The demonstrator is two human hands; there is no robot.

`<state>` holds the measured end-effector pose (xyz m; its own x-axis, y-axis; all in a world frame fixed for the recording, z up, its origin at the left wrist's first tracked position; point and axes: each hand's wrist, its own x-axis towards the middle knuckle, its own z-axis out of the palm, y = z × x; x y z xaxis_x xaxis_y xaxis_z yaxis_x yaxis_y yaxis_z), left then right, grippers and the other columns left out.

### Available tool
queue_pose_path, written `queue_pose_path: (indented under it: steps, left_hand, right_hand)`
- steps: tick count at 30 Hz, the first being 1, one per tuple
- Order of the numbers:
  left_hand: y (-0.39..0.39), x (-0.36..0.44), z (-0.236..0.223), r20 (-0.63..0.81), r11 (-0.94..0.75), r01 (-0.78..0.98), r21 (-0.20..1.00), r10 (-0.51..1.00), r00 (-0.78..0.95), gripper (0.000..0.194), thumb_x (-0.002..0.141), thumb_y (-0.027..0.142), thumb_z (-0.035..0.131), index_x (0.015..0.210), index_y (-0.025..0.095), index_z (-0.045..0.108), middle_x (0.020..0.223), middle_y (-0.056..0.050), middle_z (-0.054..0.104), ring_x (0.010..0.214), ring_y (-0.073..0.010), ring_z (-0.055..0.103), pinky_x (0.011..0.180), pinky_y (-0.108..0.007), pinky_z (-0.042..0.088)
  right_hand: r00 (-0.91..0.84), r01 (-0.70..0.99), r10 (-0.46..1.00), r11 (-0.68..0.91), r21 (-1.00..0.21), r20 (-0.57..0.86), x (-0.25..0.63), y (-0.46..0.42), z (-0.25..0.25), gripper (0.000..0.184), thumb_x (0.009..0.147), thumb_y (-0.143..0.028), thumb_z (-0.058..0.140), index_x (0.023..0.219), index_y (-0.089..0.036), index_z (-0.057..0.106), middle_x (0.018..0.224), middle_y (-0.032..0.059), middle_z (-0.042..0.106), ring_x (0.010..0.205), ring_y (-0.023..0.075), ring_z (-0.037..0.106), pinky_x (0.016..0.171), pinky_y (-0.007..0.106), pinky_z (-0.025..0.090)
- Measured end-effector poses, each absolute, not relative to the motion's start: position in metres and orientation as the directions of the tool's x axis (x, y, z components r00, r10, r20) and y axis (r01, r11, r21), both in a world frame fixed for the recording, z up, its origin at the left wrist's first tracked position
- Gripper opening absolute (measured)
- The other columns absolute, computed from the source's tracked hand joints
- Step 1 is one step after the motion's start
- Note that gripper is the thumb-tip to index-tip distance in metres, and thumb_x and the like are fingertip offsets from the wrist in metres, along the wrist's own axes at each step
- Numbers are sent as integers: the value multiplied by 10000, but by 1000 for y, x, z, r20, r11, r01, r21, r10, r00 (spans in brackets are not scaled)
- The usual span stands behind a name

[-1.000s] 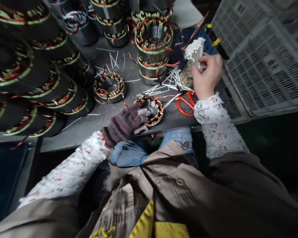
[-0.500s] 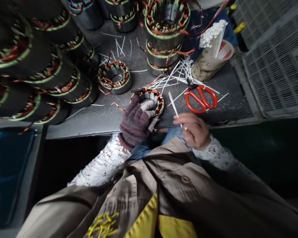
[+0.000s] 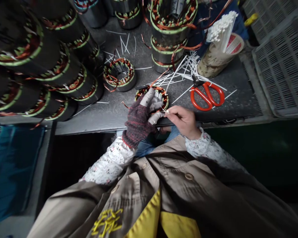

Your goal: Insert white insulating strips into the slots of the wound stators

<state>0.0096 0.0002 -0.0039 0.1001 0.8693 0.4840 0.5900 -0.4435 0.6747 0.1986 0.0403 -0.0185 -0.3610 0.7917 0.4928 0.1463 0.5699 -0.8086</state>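
Observation:
My left hand (image 3: 142, 114), in a dark knitted glove with pale fingertips, lies over a small wound stator (image 3: 161, 96) at the near edge of the grey bench, its fingers curled on the ring. My bare right hand (image 3: 182, 120) is closed in a pinch at the stator's near right side, touching my left thumb. A small white tip shows at its fingertips. The rest of what it pinches is hidden.
Orange-handled scissors (image 3: 206, 95) lie right of the stator among loose white strips (image 3: 181, 71). A cup of white strips (image 3: 220, 54) stands behind them. Stacked stators (image 3: 54, 71) fill the left and a pile (image 3: 170, 36) stands at the back. A grey slotted crate (image 3: 283, 62) is at right.
My right hand left the cup of strips with one white strip, came down to the bench edge and now pinches at the stator beside my left hand. The camera view shifted slightly.

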Motion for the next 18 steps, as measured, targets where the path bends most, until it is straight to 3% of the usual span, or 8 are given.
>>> queue_pose_path:
  steps: [3,5,11,18]
  left_hand:
    - [2,10,-4,545,-490,522,699,837,56,269,1031,324,584,1268,236,677,1201,-72,763,1098,-212,748,1038,-414,598]
    - [3,9,-3,584,-508,573,643,810,63,159,997,298,643,1099,243,752,1046,-40,798,1051,-215,751,1035,-436,593]
    - [6,9,-1,617,-544,586,600,782,94,165,993,274,643,1118,274,750,1024,-15,798,1022,-199,753,1057,-444,575]
    - [5,4,-2,630,-580,646,496,753,192,177,1017,293,599,1128,244,729,1053,-27,809,1023,-187,763,1101,-434,551]
  right_hand:
    - [-309,159,860,467,-870,405,196,35,-13,274,992,-403,617,799,-222,689,686,-19,716,573,112,617,580,248,498]
    - [-323,161,858,465,-871,398,198,30,-8,279,1016,-396,569,833,-223,690,718,-10,712,592,115,611,601,257,500]
    - [-344,318,804,586,-745,485,195,30,-5,262,985,-290,564,737,-218,616,689,1,631,650,137,590,619,284,426]
    - [-298,465,856,516,-719,422,188,40,-6,238,880,-314,644,679,-212,568,724,-5,575,572,112,467,560,283,355]
